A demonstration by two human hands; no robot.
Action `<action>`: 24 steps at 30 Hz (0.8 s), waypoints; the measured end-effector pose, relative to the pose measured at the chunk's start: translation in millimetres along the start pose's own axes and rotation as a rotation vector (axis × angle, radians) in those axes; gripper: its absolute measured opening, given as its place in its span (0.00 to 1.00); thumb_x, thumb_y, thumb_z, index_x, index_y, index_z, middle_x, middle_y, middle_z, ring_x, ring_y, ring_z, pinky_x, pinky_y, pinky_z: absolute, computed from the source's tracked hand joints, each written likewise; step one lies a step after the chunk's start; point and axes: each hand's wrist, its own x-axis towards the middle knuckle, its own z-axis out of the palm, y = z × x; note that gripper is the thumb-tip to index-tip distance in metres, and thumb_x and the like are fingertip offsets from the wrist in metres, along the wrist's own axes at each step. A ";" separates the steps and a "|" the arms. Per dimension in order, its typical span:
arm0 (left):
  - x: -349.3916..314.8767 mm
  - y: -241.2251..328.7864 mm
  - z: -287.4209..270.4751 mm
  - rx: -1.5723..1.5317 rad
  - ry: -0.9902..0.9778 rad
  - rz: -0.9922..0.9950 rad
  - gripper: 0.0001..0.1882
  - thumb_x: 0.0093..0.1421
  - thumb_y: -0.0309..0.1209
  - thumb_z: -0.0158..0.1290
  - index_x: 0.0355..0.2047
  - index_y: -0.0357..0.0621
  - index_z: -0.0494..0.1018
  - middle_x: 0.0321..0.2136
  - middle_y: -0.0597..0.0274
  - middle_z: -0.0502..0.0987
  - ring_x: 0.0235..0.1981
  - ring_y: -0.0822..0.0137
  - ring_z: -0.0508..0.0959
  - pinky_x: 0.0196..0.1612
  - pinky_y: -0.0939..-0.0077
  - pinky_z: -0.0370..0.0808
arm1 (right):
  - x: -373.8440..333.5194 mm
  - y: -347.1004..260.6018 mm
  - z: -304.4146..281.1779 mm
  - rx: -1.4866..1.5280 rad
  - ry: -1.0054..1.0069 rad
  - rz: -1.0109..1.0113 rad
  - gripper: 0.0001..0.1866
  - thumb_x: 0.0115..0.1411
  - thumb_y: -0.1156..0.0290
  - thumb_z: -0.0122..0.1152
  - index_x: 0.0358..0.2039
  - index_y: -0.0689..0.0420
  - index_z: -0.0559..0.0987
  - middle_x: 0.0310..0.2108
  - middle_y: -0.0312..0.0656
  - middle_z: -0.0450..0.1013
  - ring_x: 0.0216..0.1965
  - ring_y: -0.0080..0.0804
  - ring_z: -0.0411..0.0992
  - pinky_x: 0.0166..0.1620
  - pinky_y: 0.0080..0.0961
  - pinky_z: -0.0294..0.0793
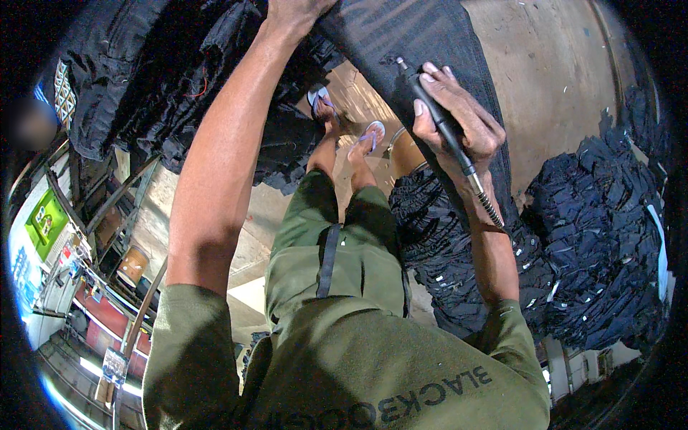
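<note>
My right hand (469, 122) is closed around a black rotary tool handpiece (446, 129). Its narrow metal tip points away from me, over a dark denim garment (408, 32) that looks like a trouser leg. From the handpiece's rear, a spring-sleeved shaft runs back along my right forearm. My left hand (297, 10) is at the top edge of the picture, by the left border of the denim. Its fingers are cut off by the frame, so their grip is hidden.
The denim lies on a wooden tabletop (545, 79). Dark garments are heaped at the right (598, 236) and the far left (165, 79). More gathered dark cloth (448, 247) is beside my right leg. A round wooden object (132, 265) stands at the left.
</note>
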 end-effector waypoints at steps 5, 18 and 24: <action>1.7 3.2 -2.6 -0.043 -0.040 -0.032 0.18 0.53 0.26 0.72 0.40 0.32 0.79 0.34 0.38 0.82 0.36 0.42 0.85 0.40 0.58 0.79 | 1.2 0.5 -0.7 -0.002 0.028 -0.027 0.15 0.51 0.77 0.75 0.42 0.63 0.89 0.41 0.50 0.86 0.48 0.45 0.86 0.58 0.45 0.85; -1.6 -4.6 4.5 -0.075 0.026 0.027 0.16 0.55 0.24 0.70 0.40 0.29 0.78 0.33 0.40 0.82 0.34 0.46 0.84 0.39 0.61 0.80 | -0.6 -3.9 -4.4 -0.005 0.049 -0.016 0.15 0.48 0.80 0.73 0.40 0.64 0.88 0.40 0.51 0.86 0.48 0.47 0.86 0.57 0.47 0.85; -4.6 -13.4 8.9 -0.157 0.039 0.078 0.19 0.55 0.22 0.70 0.44 0.29 0.76 0.34 0.40 0.82 0.33 0.47 0.84 0.37 0.60 0.82 | 0.0 -5.5 -11.0 0.003 0.018 -0.002 0.14 0.48 0.79 0.73 0.39 0.65 0.87 0.40 0.50 0.86 0.48 0.48 0.86 0.56 0.47 0.85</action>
